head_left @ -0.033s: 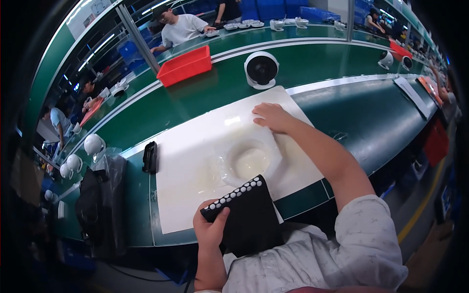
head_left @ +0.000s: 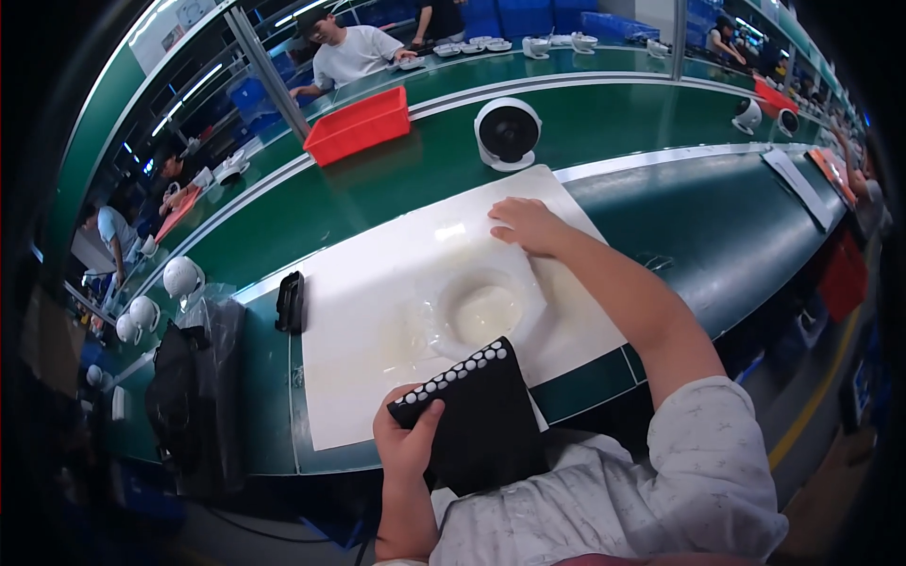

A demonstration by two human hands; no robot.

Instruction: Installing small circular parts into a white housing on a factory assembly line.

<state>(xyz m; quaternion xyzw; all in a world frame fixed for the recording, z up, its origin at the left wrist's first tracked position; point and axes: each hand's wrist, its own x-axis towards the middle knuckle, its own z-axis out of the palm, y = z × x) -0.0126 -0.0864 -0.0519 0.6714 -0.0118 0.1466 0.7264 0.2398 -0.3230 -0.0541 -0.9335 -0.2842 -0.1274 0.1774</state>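
Observation:
My left hand (head_left: 408,434) pinches the top edge of a black sheet (head_left: 481,424) with white round dots in rows along that edge. The sheet hangs down in front of my shirt. Farther forward, my right hand (head_left: 527,224) lies palm down with its fingers spread, at the far side of a white foam block (head_left: 530,316). A round hollow is in the middle of this block, and clear film shows at its left side. Under the block lies a large white board (head_left: 359,377) on the green bench.
A white fan with a black round front (head_left: 509,135) stands beyond the board, near a red bin (head_left: 359,126). On the left are a black part (head_left: 291,304), a dark bundle in clear plastic (head_left: 203,396) and white round units (head_left: 182,277). Other people work across the line.

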